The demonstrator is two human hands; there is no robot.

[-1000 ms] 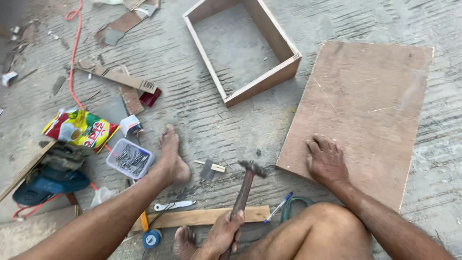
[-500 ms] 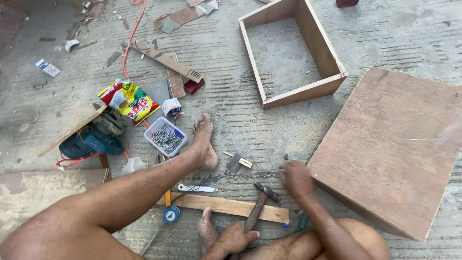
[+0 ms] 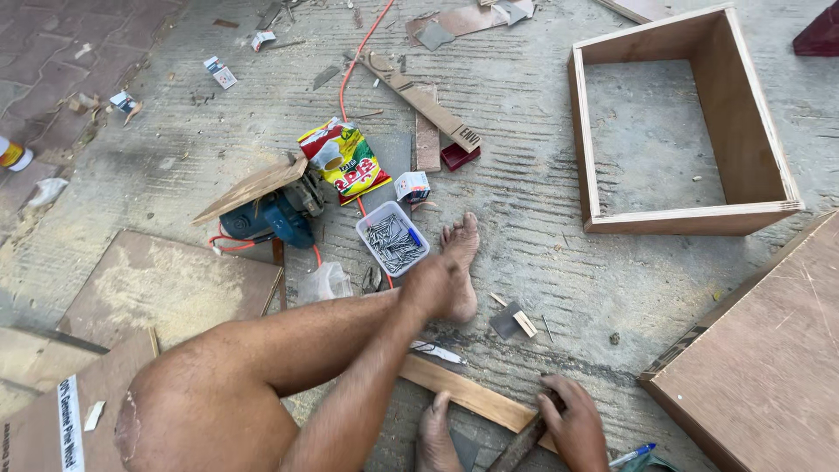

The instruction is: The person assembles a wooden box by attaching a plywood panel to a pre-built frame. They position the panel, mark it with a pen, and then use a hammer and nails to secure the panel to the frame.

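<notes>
The right hand (image 3: 572, 428) is seen at the lower edge, curled shut around the dark handle of a hammer (image 3: 520, 447). Just beside it, on its thumb side, a light wooden strip (image 3: 463, 393) is laid across the concrete. A blue pen (image 3: 634, 454) is seen close on its other side.

The left hand (image 3: 426, 283) is stretched forward over the left foot (image 3: 461, 253). Only its back is shown, so it cannot be told how far it is open or whether anything is held. Just beyond it a clear rectangular tub of nails (image 3: 393, 238) is set. A small white carton (image 3: 412, 186) is placed a little past the tub. Further out from this hand, a glossy yellow, red and green snack bag (image 3: 343, 159) is laid flat beside a blue power saw (image 3: 271, 218). A flat dark red box (image 3: 460, 156) is seen past the carton.

Well beyond the right hand, an open square wooden frame (image 3: 682, 218) is set down. Far from the left hand, two small white packets (image 3: 220, 72) are scattered.
</notes>
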